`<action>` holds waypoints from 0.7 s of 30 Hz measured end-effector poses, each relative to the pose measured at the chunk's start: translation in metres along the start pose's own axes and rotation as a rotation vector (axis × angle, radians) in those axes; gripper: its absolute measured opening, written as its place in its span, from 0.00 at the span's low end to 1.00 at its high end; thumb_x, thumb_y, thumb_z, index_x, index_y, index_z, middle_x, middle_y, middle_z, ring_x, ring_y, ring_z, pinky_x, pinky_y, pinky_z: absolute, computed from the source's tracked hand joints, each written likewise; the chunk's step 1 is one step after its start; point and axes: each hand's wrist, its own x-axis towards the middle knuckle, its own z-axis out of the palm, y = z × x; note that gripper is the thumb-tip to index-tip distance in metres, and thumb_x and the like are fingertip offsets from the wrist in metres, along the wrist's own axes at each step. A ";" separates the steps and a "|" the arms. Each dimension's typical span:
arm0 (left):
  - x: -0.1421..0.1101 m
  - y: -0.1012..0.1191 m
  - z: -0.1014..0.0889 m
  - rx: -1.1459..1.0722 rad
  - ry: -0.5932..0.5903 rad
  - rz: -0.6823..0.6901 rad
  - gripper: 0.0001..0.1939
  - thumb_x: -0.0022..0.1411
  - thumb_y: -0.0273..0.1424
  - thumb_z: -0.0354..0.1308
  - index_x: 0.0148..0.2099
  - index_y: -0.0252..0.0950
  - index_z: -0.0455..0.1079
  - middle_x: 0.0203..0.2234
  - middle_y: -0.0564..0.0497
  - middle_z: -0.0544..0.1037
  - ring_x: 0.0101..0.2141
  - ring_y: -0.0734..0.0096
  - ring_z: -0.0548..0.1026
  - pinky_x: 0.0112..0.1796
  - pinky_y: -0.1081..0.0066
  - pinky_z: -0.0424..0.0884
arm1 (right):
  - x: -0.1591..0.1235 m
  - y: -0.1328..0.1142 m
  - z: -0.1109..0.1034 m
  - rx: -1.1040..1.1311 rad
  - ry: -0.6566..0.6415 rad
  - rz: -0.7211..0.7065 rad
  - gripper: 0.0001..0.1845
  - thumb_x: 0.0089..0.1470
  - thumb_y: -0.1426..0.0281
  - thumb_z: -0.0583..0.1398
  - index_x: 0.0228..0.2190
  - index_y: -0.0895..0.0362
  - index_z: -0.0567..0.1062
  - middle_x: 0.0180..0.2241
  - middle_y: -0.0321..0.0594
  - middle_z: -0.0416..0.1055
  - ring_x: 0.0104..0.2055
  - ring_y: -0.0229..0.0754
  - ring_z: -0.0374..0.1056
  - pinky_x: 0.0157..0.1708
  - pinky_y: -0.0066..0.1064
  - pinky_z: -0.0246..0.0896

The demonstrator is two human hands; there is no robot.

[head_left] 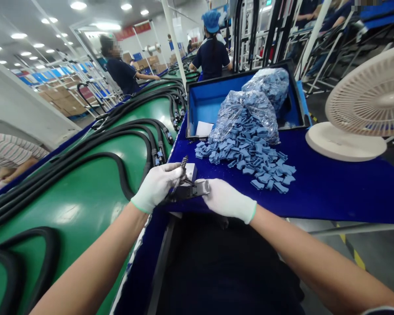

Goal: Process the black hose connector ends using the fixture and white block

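Note:
Both my hands wear white gloves and meet at the near edge of the blue-covered table (331,183). My left hand (157,186) is closed around a thin dark cable end with a ribbed tip (184,162) that sticks up beside a small grey block (191,171). My right hand (226,200) is closed on a flat dark metal piece (192,191) that lies across the table edge between the two hands. A heap of small blue plastic clips (249,162) spills from a clear bag (246,118) just beyond my hands.
A blue tray (203,103) at the back holds a second bag of clips (272,83) and a white card. A white fan (364,105) stands at the right. Black cables (118,144) run along the green conveyor (79,205) on the left. Other workers stand farther off.

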 end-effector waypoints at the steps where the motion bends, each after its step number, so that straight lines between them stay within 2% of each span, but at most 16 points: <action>1: 0.003 -0.003 -0.001 -0.093 -0.026 -0.008 0.23 0.56 0.40 0.74 0.48 0.31 0.79 0.38 0.42 0.83 0.34 0.63 0.81 0.37 0.68 0.78 | -0.003 0.000 -0.007 -0.062 0.029 0.011 0.11 0.58 0.78 0.56 0.39 0.57 0.77 0.37 0.44 0.78 0.38 0.45 0.73 0.44 0.35 0.66; 3: 0.006 -0.007 -0.003 -0.271 -0.053 -0.021 0.21 0.56 0.37 0.75 0.48 0.33 0.76 0.36 0.45 0.81 0.34 0.68 0.80 0.37 0.70 0.77 | -0.007 0.002 -0.018 -0.138 0.160 0.050 0.18 0.57 0.75 0.61 0.49 0.60 0.76 0.46 0.51 0.77 0.49 0.53 0.73 0.53 0.43 0.65; 5: 0.007 -0.009 -0.004 -0.378 -0.058 -0.030 0.21 0.55 0.34 0.75 0.48 0.33 0.75 0.36 0.47 0.80 0.34 0.70 0.79 0.37 0.72 0.77 | -0.009 0.003 -0.024 -0.019 0.239 0.038 0.32 0.51 0.70 0.69 0.58 0.59 0.72 0.55 0.52 0.73 0.56 0.56 0.69 0.59 0.46 0.63; 6: 0.006 -0.008 -0.004 -0.385 -0.071 -0.039 0.22 0.55 0.33 0.75 0.49 0.33 0.75 0.37 0.46 0.80 0.35 0.70 0.79 0.38 0.71 0.77 | -0.009 0.003 -0.025 0.119 0.214 0.010 0.36 0.49 0.69 0.71 0.59 0.57 0.70 0.56 0.50 0.72 0.57 0.54 0.69 0.58 0.44 0.64; 8: 0.000 -0.003 -0.003 -0.342 -0.110 -0.056 0.24 0.56 0.33 0.74 0.53 0.33 0.75 0.41 0.45 0.81 0.37 0.68 0.80 0.41 0.69 0.77 | -0.008 0.001 -0.024 0.417 0.123 -0.016 0.32 0.50 0.69 0.70 0.56 0.54 0.72 0.53 0.42 0.74 0.51 0.47 0.73 0.53 0.39 0.69; 11: -0.016 0.009 0.003 -0.056 -0.087 0.015 0.25 0.57 0.34 0.73 0.56 0.34 0.77 0.44 0.44 0.82 0.40 0.63 0.80 0.44 0.67 0.76 | -0.006 -0.005 -0.019 0.675 0.095 0.028 0.22 0.53 0.72 0.66 0.50 0.54 0.73 0.46 0.38 0.77 0.44 0.42 0.74 0.47 0.36 0.71; 15: -0.038 0.021 0.017 0.477 -0.066 0.231 0.15 0.62 0.33 0.66 0.50 0.38 0.82 0.46 0.47 0.82 0.47 0.56 0.78 0.53 0.62 0.72 | -0.001 -0.011 -0.015 0.779 0.154 0.029 0.25 0.50 0.74 0.67 0.50 0.55 0.71 0.46 0.38 0.76 0.46 0.43 0.74 0.48 0.36 0.71; 18: -0.047 0.019 0.026 0.608 -0.041 0.346 0.10 0.64 0.33 0.63 0.45 0.39 0.83 0.42 0.48 0.81 0.43 0.59 0.78 0.48 0.64 0.73 | 0.002 -0.016 -0.013 0.891 0.103 0.045 0.28 0.48 0.75 0.67 0.51 0.54 0.69 0.43 0.37 0.75 0.41 0.41 0.74 0.43 0.35 0.73; 21: -0.050 0.009 0.026 0.674 -0.021 0.496 0.10 0.66 0.32 0.62 0.46 0.40 0.83 0.38 0.47 0.78 0.40 0.61 0.77 0.43 0.65 0.73 | 0.002 -0.017 -0.013 1.019 0.014 0.071 0.32 0.46 0.78 0.66 0.53 0.54 0.66 0.41 0.35 0.74 0.36 0.39 0.73 0.37 0.34 0.73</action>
